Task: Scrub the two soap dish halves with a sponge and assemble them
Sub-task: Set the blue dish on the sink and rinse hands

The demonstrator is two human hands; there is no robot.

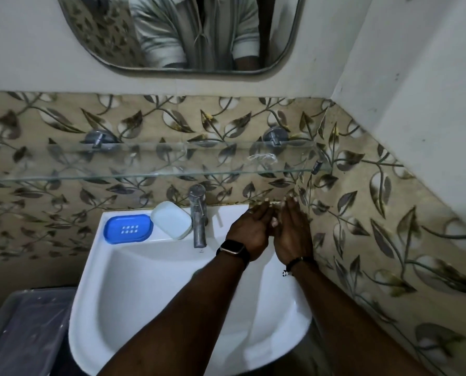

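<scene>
dish halves (148,226) left of tap (198,215), on sink (134,289)

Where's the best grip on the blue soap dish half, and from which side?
Judging by its pose, pinch the near long rim of the blue soap dish half, coming from the basin side. It lies flat, open side up, on the sink ledge; the white half crowds its right end and the wall backs it.

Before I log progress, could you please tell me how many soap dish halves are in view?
2. The blue half lies on the sink's back ledge at the left; the white half sits right of it, beside the tap. They are not assembled.
</scene>
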